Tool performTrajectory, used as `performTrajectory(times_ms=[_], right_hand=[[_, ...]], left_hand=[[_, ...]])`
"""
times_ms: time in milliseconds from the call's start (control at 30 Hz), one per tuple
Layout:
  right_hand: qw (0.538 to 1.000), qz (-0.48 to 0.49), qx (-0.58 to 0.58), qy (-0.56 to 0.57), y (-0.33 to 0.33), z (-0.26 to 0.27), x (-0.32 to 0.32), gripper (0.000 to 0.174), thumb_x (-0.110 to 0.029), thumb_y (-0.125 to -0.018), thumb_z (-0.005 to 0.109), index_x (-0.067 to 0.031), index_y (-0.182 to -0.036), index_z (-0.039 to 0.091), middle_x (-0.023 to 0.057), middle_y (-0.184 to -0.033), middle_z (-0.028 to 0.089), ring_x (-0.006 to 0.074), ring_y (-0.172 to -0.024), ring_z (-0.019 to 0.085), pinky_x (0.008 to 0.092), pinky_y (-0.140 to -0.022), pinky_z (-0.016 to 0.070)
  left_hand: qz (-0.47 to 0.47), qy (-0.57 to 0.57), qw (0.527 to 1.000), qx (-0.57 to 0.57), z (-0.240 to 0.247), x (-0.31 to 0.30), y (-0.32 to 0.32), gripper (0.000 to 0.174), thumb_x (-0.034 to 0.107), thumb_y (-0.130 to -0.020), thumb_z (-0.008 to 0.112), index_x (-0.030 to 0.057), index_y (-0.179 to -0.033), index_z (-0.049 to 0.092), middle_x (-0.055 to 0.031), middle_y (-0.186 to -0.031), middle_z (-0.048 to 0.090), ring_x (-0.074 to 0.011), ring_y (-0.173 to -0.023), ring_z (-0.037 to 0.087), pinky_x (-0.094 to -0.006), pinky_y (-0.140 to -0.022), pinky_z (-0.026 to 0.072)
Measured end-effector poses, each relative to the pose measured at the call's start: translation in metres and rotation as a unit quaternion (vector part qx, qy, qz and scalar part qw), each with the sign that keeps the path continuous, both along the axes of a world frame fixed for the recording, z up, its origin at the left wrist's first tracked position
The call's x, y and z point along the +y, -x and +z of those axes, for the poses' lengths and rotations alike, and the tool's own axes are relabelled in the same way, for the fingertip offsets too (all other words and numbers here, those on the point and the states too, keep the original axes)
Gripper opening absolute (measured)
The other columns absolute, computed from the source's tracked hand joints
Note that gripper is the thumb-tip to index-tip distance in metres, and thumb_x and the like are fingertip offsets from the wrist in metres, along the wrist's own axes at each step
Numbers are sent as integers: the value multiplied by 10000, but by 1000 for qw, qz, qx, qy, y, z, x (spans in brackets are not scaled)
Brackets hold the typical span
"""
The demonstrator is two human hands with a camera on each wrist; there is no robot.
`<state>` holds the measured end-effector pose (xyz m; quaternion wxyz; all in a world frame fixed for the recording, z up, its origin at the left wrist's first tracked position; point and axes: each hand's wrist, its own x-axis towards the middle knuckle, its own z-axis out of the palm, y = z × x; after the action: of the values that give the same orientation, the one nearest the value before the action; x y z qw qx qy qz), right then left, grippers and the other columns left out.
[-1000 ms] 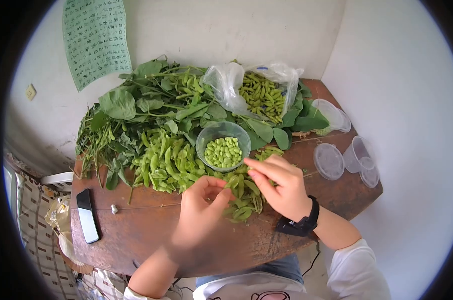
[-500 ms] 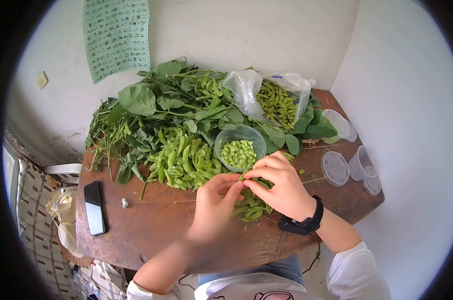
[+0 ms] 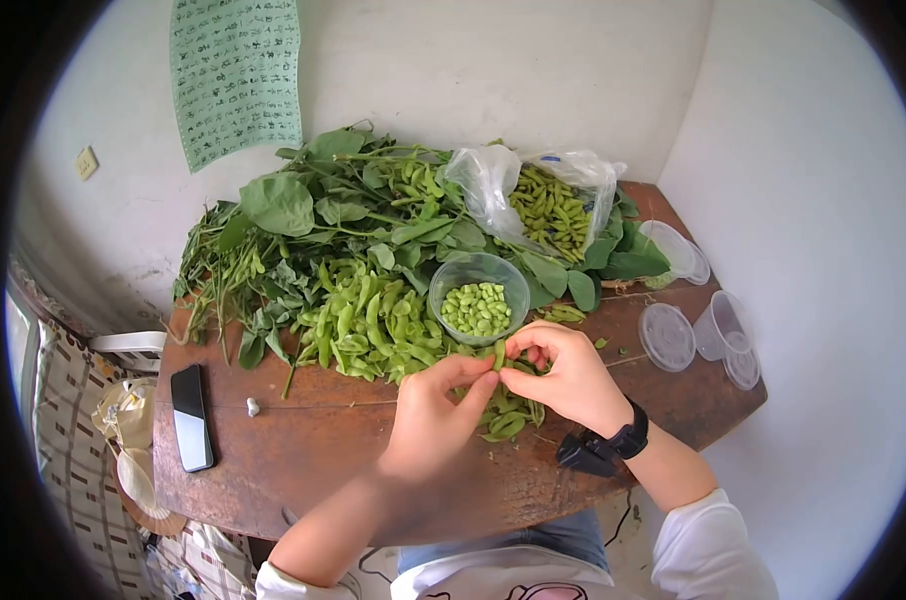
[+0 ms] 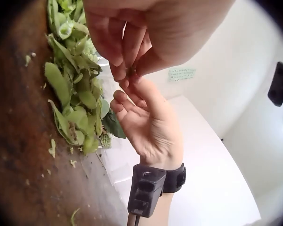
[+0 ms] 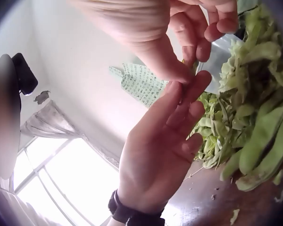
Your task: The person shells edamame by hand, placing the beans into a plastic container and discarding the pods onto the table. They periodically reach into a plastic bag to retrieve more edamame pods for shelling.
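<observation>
Both hands meet just in front of a clear plastic bowl [image 3: 439, 307], their fingertips close together. Between them is a green soybean pod [image 3: 500, 353], mostly covered by fingers in the wrist views. My left hand [image 3: 435, 405] pinches its lower end with thumb and forefinger. The right hand [image 3: 576, 382] pinches it from the other side, its other fingers curled. Shelled green beans [image 3: 477, 310] lie in the bowl. Below the hands is a small pile of pods [image 3: 511, 416], some split open. To the left of the bowl lies a larger heap of pods [image 3: 368, 318].
Leafy bean stalks [image 3: 323, 205] cover the back of the wooden table [image 3: 303, 450]. A plastic bag [image 3: 488, 185] of darker pods stands behind the bowl. Clear lids [image 3: 667, 337] and a plastic cup [image 3: 713, 325] are at right. A phone [image 3: 192, 420] and small white object [image 3: 253, 407] lie left.
A second ago the hands were apart, the right one by the bowl's rim. It came down to the left hand, and both now hold the pod. The head view also shifted.
</observation>
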<state>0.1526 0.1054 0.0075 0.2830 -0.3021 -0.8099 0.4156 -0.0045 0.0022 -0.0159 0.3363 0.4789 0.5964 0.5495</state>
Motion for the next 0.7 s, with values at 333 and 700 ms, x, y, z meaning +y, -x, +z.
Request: performTrajectory(times_ms=[333,700], right_hand=[[984,20,-1,178,-10,-6,5,202,-97,-831,747,11,-971,650,-16,-841,625,30,-719,512,195,-635,440],[996,-61,63,16,-12,21,16,155,-108,-810,732,-44,-916,638,-24,-738,595,43,-654,503,208,-598,421]], left_hand=[[-16,27,997,73,13,-1,-3,168,55,-873,697,-37,-1014,683,-84,-892,742,-86,-822,687,-190,-666,507],[23,77,997,6,10,2,-4,206,19,-867,661,-43,-1060,631,-86,-906,728,-72,-777,666,-204,-639,506]])
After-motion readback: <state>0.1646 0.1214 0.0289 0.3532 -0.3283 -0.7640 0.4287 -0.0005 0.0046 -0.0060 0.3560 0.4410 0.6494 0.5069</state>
